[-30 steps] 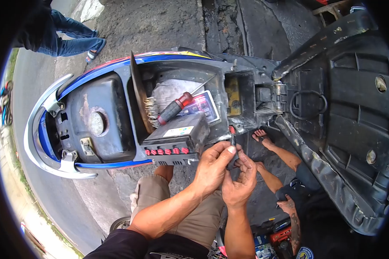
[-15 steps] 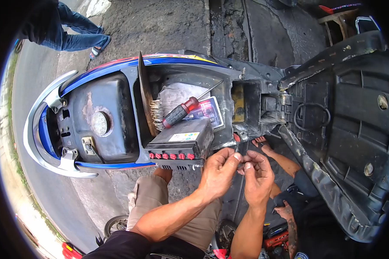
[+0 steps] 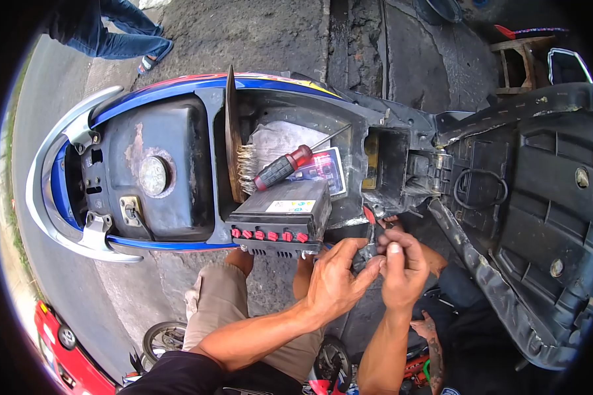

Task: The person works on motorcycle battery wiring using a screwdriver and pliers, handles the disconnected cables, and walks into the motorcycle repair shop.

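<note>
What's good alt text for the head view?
Bare left hand and right hand meet at a small dark part beside the open compartment of a motorbike. A black battery with red caps sits on its near side, beside a screwdriver; the seat stands open at the picture's right.

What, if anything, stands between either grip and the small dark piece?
Nothing visible: the left grip and right grip are both right at the dark piece. The battery sits beside the left grip, not in between.
</note>
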Motion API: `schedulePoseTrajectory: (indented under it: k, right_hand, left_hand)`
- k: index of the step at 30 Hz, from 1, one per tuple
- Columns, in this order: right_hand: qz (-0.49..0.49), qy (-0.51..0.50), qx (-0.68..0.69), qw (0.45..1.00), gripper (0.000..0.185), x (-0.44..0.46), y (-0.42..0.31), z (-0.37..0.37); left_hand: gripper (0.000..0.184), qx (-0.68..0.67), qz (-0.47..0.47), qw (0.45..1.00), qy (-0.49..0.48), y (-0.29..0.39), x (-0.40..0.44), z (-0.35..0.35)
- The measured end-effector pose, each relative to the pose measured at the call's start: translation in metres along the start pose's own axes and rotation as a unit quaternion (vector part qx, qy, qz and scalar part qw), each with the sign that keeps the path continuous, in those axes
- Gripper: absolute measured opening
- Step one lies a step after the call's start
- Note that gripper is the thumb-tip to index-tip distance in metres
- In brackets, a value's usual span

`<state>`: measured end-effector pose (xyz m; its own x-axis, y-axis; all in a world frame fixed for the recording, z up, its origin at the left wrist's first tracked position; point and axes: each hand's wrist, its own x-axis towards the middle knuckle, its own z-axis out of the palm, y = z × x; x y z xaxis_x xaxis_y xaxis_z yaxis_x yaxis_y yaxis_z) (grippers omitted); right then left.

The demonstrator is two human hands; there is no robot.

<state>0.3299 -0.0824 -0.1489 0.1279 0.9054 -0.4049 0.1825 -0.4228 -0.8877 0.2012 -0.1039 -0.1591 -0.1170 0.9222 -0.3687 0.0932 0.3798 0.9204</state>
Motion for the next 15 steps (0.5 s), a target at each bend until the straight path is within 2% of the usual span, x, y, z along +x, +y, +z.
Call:
schedulePoseTrajectory:
  k: [2,6,9,10,12,15]
  right_hand:
    - [0.035,-0.009,0.047,0.998,0.023,0.0,-0.013,0.0]
    - [0.101,-0.05,-0.001,0.994,0.029,0.008,-0.011,-0.004]
    - [0.155,-0.075,-0.033,0.984,0.027,0.015,-0.009,-0.002]
    - [0.155,-0.075,-0.033,0.985,0.027,0.017,-0.008,-0.001]
    - [0.145,-0.078,0.055,0.985,0.029,0.019,-0.007,0.0]
    - [0.096,-0.063,0.001,0.993,0.026,0.019,-0.005,0.002]
  left_hand:
    - [0.036,0.001,0.003,1.0,0.006,-0.002,-0.001,0.002]
    - [0.035,-0.002,0.027,0.999,0.022,-0.005,-0.001,0.004]
    - [0.034,0.0,-0.013,1.0,-0.021,-0.002,0.0,-0.002]
    - [0.034,-0.004,0.007,1.0,-0.002,-0.004,0.001,-0.001]
    - [0.035,-0.008,0.028,0.999,0.015,-0.004,0.002,0.0]
    - [0.036,-0.068,-0.002,0.998,-0.003,0.003,0.005,-0.003]
